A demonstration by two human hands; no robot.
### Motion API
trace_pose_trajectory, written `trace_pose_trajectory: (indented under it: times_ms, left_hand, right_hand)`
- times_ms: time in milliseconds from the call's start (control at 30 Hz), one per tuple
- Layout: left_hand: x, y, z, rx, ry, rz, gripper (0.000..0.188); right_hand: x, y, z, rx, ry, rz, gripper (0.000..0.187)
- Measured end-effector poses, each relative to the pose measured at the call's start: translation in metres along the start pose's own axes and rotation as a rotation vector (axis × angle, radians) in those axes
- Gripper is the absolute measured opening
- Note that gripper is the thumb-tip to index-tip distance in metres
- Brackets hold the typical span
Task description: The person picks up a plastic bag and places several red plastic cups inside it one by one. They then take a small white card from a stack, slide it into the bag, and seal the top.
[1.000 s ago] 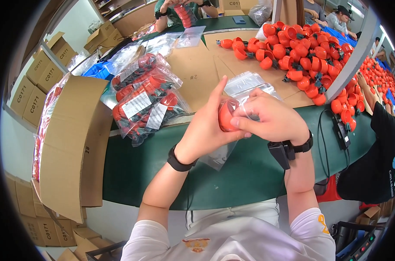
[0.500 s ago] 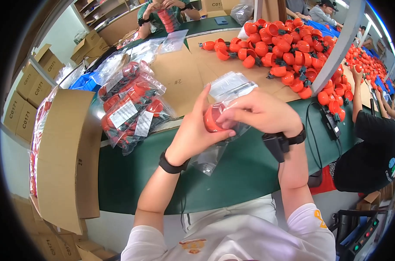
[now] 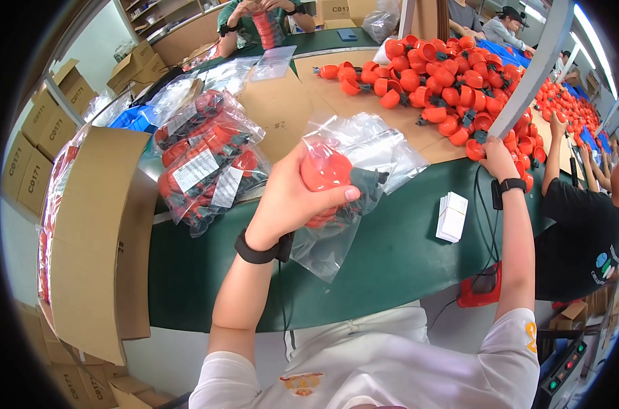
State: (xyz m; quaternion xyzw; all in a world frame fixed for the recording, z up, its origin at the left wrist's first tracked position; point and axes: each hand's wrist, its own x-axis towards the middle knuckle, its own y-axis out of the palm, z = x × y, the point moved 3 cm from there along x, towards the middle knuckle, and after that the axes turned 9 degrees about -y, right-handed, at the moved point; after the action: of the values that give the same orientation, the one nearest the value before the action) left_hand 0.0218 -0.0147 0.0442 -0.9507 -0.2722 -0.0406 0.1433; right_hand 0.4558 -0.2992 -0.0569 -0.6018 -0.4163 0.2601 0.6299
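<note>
A clear plastic bag (image 3: 330,249) with several stacked red plastic cups (image 3: 325,170) inside is in my left hand (image 3: 285,198), above the near part of the green table. The fingers wrap round the bag from its left side, the thumb across its front. Dark green or black parts show through the film at the bag's right. My right hand (image 3: 498,160) reaches to the near edge of a heap of red cups with dark clips (image 3: 452,82). Its fingers are bent against a red cup (image 3: 475,149) there; the fingertips are partly hidden.
Empty clear bags (image 3: 391,146) lie just beyond my left hand. Filled bags (image 3: 210,153) are piled at left, beside a cardboard box (image 3: 95,232). A banded stack of white cards (image 3: 452,217) lies on the green table (image 3: 391,252). A grey post (image 3: 534,71) rises at right. Co-workers sit around.
My right hand has left the bag and moved right to the heap of red cups. My left hand still holds the bag, now tilted. The white card stack has come into sight.
</note>
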Motion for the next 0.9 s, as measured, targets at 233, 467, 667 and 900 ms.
trace_pose_trajectory:
  times_ms: [233,467,667,900]
  left_hand:
    - [-0.002,-0.008,0.003,-0.001,-0.102,-0.001,0.065]
    - [0.001,-0.007,0.001,-0.007,0.020,-0.020,0.078]
    - [0.005,-0.018,0.006,-0.064,-0.007,-0.041,0.073]
    - [0.011,-0.041,0.016,0.041,-0.015,-0.112,0.073]
  right_hand:
    - [-0.004,-0.049,0.122,0.259,-0.184,-0.121,0.020]
    - [0.018,-0.022,0.271,0.496,-0.398,-0.282,0.021]
    - [0.011,-0.014,0.285,0.912,-0.423,0.061,0.094]
    - [-0.003,-0.025,0.294,0.718,-0.341,0.138,0.073]
